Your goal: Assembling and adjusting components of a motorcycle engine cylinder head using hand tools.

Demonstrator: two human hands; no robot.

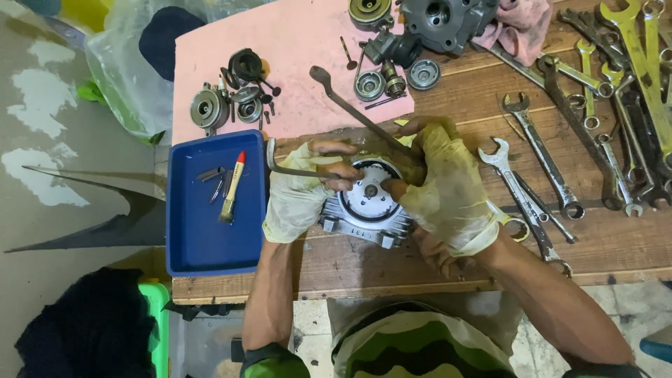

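Hands in pale, stained gloves meet over a round metal engine part (367, 203) lying near the front edge of the wooden worktop (616, 241). I see my left hand (299, 196) with its fingers (334, 173) closed around a thin bent metal tool (280, 166), whose tip lies across the part's circular face. My right hand (444, 189) has its fingers curled onto the part's right rim, holding it; a long bent lever (353, 108) runs from beneath this hand up onto a pink mat (280, 42). Just left of the part sits a blue tray (192, 231) containing a small brush (232, 187). Open-ended spanners (539, 154) lie spread on the worktop to the right, and small round components (231, 105) rest on the mat.
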